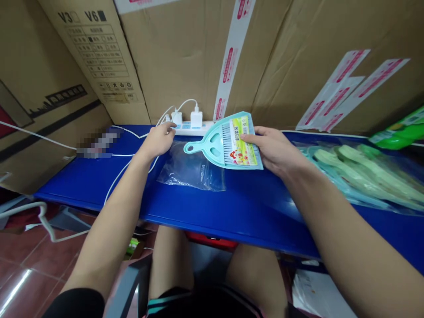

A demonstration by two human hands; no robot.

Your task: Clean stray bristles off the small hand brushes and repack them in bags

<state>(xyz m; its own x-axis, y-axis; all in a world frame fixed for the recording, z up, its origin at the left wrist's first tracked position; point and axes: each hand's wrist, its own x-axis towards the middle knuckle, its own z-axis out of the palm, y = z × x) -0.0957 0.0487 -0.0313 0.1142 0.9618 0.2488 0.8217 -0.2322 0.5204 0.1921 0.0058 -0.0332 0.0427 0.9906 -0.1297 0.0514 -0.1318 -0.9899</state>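
Dustpan bristles half hidden under a printed card; a pixelated patch far left

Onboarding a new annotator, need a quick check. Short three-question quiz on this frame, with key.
1. True or false: the right hand holds the teal plastic dustpan at its labelled end, not by the handle.
2. Multiple choice: what lies on the blue table under the dustpan? A) a clear plastic bag B) a folded towel C) a power drill
3. Fill in the blank: two white plug chargers sit in a white ____ just past the left hand.

Key: 1 true; 2 A; 3 power strip
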